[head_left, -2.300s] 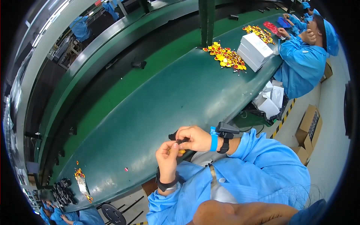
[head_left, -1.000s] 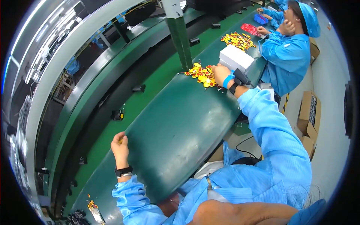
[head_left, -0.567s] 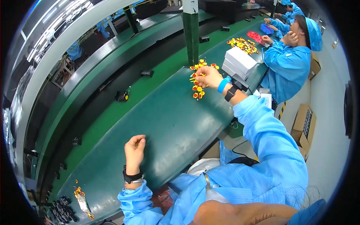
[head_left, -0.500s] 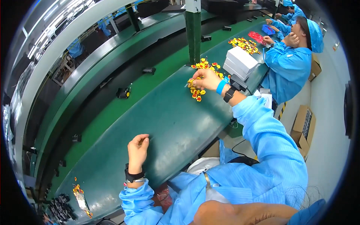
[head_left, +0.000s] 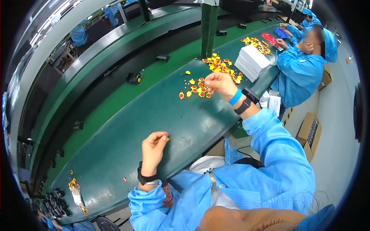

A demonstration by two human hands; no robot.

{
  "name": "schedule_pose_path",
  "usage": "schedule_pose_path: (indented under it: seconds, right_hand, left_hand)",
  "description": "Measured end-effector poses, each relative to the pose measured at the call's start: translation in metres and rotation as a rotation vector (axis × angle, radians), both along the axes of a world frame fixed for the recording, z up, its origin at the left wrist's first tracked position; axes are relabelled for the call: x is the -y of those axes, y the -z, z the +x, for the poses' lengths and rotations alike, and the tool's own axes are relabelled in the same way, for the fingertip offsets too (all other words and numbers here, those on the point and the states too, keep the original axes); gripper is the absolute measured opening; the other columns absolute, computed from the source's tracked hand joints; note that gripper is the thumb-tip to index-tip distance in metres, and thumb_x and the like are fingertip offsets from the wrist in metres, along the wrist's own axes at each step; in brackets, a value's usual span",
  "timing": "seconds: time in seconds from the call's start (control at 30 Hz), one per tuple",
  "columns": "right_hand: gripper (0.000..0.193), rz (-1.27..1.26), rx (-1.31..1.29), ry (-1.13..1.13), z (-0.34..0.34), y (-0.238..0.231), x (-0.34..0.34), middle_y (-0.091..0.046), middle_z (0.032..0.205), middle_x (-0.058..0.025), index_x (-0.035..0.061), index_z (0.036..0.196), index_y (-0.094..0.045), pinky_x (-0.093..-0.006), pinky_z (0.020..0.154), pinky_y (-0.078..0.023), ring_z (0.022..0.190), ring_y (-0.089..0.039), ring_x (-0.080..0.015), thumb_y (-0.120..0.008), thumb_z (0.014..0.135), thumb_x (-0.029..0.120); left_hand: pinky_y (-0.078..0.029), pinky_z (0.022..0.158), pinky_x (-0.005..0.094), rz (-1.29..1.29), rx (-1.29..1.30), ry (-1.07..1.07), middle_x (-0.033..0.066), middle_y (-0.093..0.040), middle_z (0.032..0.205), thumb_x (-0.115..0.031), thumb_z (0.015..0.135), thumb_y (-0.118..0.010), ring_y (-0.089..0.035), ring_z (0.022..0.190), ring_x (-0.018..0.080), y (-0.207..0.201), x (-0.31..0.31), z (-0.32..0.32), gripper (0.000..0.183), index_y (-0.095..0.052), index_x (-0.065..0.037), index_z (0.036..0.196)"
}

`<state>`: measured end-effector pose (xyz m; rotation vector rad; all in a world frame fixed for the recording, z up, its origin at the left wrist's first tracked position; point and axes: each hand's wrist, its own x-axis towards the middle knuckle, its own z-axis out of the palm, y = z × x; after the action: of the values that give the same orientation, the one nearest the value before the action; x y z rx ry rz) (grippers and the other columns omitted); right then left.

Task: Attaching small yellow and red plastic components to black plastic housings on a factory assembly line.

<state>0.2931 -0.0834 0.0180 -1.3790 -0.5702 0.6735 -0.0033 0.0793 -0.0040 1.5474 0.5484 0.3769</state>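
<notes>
While the left hand (head_left: 154, 152) pinches a small yellow part (head_left: 167, 139) between thumb and finger above the green table (head_left: 142, 119), the right hand (head_left: 221, 85) is beside a loose cluster (head_left: 202, 89) of yellow-and-red parts, fingers bent, tips close together. Can't tell if it grips anything. Cluster lies on the table to that hand's left, near the bigger pile (head_left: 219, 66), which reaches toward the white boxes (head_left: 252, 63).

Risks, judging from layout: a leftward sweep by the right hand could push the stray yellow piece (head_left: 187, 72) over the table's far edge, since it lies near it. Lifting one part could drag others; thin dark strands, maybe wires, seem to run among them. Left pinch looks like fingertips only, so a slip could drop its part.

Hard to see: most of the left hand's part is behind its fingers; right palm hidden; black items (head_left: 56, 202) at lower left merge into one heap; a person in blue (head_left: 83, 226) there is cut off by the frame.
</notes>
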Motion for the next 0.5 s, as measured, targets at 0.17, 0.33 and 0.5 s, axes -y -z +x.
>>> schedule_pose_path:
  seconds: [0.17, 0.33, 0.5]
  right_hand:
    - [0.007, 0.21, -0.354, -0.285, -0.058, -0.002, -0.007, -0.063, 0.083, -0.0075, 0.0039, 0.089, -0.059, -0.0221, 0.057, -0.049, 0.066, -0.06, -0.0105, -0.063, 0.083, 0.004]
    - [0.01, 0.204, -0.364, -0.334, -0.101, 0.002, -0.012, -0.065, 0.08, -0.0056, 0.0033, 0.089, -0.061, -0.0226, 0.057, -0.049, 0.065, -0.06, -0.0101, -0.066, 0.081, 0.006]
    - [0.011, 0.227, -0.346, -0.32, -0.123, 0.012, -0.012, -0.066, 0.081, -0.0061, 0.0028, 0.089, -0.061, -0.0219, 0.059, -0.048, 0.066, -0.06, -0.0099, -0.066, 0.081, 0.007]
  left_hand:
    - [-0.051, 0.067, 0.0244, -0.193, 0.117, 0.074, 0.0115, -0.066, 0.094, -0.013, 0.089, -0.057, -0.064, 0.082, 0.0152, -0.012, 0.029, 0.019, 0.019, -0.061, 0.002, 0.101]
    - [-0.051, 0.064, 0.0226, -0.389, 0.177, 0.076, 0.0113, -0.064, 0.096, -0.008, 0.086, -0.063, -0.063, 0.081, 0.0147, -0.018, 0.048, 0.023, 0.03, -0.053, 0.003, 0.112]
    - [-0.053, 0.064, 0.0225, -0.488, 0.273, 0.014, 0.0116, -0.064, 0.095, -0.004, 0.084, -0.063, -0.064, 0.079, 0.0148, -0.015, 0.058, 0.022, 0.031, -0.053, 0.003, 0.112]
